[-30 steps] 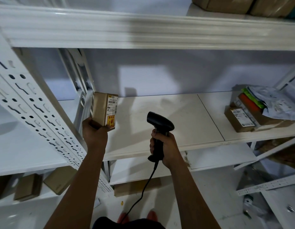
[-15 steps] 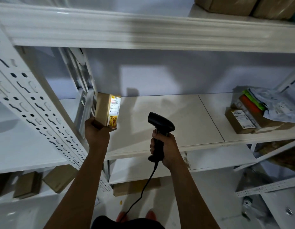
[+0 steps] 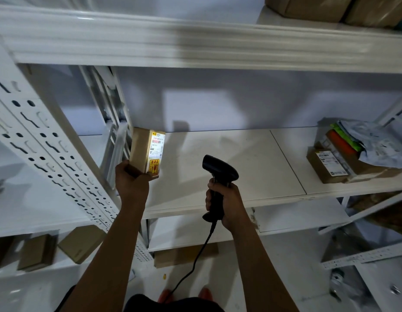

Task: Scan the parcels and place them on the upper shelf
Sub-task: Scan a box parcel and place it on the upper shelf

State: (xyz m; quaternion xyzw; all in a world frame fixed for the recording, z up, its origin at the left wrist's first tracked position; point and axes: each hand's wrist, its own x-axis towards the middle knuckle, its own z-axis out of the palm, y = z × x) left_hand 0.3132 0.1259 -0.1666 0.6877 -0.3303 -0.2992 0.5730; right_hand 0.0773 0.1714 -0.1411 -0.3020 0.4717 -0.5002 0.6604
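Head camera: a person holds a small parcel (image 3: 144, 152) up beside a handheld scanner (image 3: 218, 171).

The left hand (image 3: 131, 182) grips the brown box by its lower end, fingers curled round it. It holds the box upright over the left end of the middle shelf (image 3: 240, 154), beside the rack's perforated upright (image 3: 44, 140). The box's brightly lit labelled face is turned toward the scanner. The right hand (image 3: 229, 204) is wrapped round the black scanner's handle, with the head aimed at the parcel, the two apart. A cable (image 3: 195, 262) hangs from the handle. More parcels (image 3: 330, 167) lie stacked at the middle shelf's right end, and brown boxes (image 3: 319, 6) sit on the upper shelf (image 3: 195, 41).
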